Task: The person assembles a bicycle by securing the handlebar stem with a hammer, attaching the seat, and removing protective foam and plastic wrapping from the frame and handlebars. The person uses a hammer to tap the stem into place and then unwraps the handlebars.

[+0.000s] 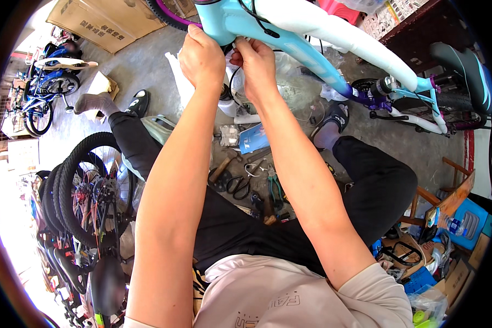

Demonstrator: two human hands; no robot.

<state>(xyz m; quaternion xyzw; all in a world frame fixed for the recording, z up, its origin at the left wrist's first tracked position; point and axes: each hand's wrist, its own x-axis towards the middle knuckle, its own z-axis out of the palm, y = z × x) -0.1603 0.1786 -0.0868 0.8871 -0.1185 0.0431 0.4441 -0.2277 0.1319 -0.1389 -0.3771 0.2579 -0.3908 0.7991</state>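
A light-blue bicycle frame (298,46), partly wrapped in white padding (339,31), slants across the top of the view. My left hand (201,59) is closed beside the lower end of its head tube (217,24), thumb pointing up; whatever its fingers grip is hidden. Just to the right, my right hand (256,64) pinches under the frame, where a thin black cable (232,82) passes at the fingers. The fingertips of both hands nearly meet below the tube.
Between my legs lie pliers (275,186), scissors (239,187) and a hammer (222,168). Several bicycle wheels (74,188) stand at the left, with blue bicycles (44,87) beyond. A cardboard box (106,24) is at the upper left; a blue plastic stool (469,221) is at the right.
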